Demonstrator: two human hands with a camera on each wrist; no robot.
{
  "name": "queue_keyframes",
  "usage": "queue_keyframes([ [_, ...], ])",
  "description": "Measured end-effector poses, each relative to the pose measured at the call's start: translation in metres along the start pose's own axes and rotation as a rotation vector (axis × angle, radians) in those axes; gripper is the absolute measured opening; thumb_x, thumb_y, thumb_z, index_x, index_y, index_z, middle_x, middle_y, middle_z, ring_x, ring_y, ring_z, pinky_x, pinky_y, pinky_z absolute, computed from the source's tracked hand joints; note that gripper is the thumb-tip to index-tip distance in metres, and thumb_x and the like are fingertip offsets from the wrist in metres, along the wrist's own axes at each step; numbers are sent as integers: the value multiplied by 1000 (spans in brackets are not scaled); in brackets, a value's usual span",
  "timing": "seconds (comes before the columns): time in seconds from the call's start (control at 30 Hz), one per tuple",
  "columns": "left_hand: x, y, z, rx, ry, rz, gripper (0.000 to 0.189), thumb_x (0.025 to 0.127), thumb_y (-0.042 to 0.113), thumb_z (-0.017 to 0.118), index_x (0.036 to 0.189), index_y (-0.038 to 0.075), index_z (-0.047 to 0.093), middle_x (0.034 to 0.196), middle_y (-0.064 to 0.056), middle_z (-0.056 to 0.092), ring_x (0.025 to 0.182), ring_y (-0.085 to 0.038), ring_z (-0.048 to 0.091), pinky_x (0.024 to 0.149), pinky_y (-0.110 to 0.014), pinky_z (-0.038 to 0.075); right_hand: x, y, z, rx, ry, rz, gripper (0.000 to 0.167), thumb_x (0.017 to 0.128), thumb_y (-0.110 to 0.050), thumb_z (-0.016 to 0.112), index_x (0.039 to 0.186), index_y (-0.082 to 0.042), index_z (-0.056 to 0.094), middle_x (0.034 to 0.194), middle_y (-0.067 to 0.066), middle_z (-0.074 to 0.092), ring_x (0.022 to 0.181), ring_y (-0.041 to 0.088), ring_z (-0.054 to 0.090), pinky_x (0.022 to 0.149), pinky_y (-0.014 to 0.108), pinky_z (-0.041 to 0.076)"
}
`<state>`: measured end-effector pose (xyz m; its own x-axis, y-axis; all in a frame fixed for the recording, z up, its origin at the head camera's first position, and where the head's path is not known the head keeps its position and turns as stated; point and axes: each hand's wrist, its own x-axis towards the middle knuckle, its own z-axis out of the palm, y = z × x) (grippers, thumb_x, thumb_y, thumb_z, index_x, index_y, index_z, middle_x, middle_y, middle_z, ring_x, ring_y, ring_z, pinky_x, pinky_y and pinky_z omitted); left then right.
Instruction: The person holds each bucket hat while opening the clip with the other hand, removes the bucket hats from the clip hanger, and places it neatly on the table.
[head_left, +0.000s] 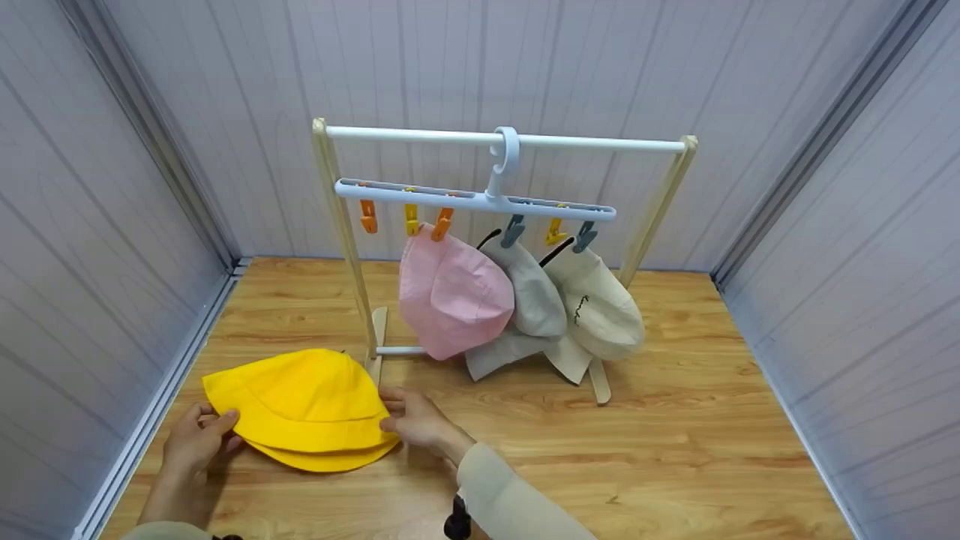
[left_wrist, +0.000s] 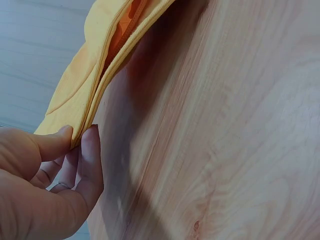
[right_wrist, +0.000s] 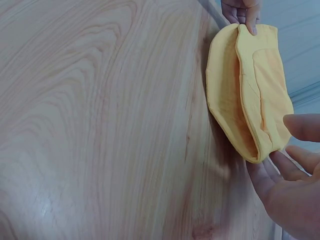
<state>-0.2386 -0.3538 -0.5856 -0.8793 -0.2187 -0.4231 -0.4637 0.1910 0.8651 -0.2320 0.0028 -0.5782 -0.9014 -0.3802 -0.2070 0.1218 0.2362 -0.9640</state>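
Yellow hat [head_left: 307, 397], fingers [head_left: 225, 421] at both sides

Wood-grain surface [head_left: 675, 450], pale panelled walls [head_left: 600, 67]

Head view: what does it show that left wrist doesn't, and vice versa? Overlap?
Only head: the rack, the hanger with its clips, the pink hat, grey hat and cream hat hung from it, plus the right hand at the yellow hat.

Only left wrist: the orange-looking inside of the yellow hat, seen between its edges.

Both: the left hand pinching the yellow hat's brim, and the wood-grain surface.
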Motion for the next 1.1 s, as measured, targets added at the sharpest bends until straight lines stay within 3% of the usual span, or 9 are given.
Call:
queue_keyframes([
  [0.37, 7, -4, 2, 40, 94, -27, 36, 108, 21, 62, 133, -1, 48, 105, -9, 57, 73, -9, 65, 70, -25, 62, -2, 1, 3, -79, -21, -25, 57, 98, -2, 66, 153, 3, 52, 153, 15, 58, 143, 25, 54, 120, 41, 42],
  [0.57, 9, -9, 0, 62, 136, -36, 29, 109, 20, 60, 126, 0, 48, 101, -9, 59, 70, -9, 65, 67, -24, 61, -3, 2, 6, -207, -13, -12, 54, 100, -10, 68, 153, -4, 56, 153, 7, 59, 143, 18, 52, 124, 41, 36],
  [0.8, 10, -10, 1, 59, 172, -50, 33, 109, 20, 59, 130, -3, 48, 106, -11, 60, 68, -7, 66, 66, -23, 61, -3, 4, 9, -223, -14, -8, 51, 101, -12, 68, 152, -9, 58, 152, 4, 58, 140, 16, 52, 124, 42, 36],
  [0.93, 8, -8, 3, 48, 194, -58, 42, 109, 21, 59, 139, -5, 46, 113, -15, 59, 68, -6, 66, 66, -22, 60, -3, 6, 13, -234, 26, -25, 51, 100, -8, 68, 150, -8, 60, 148, 6, 59, 139, 19, 52, 124, 44, 36],
  [1.1, 9, -6, 6, 50, 212, -65, 48, 109, 24, 58, 143, -6, 44, 120, -20, 55, 69, -5, 64, 65, -22, 60, -1, 10, 19, -215, 134, -39, 45, 102, -1, 63, 147, -4, 62, 145, 6, 64, 141, 20, 54, 122, 43, 39],
])
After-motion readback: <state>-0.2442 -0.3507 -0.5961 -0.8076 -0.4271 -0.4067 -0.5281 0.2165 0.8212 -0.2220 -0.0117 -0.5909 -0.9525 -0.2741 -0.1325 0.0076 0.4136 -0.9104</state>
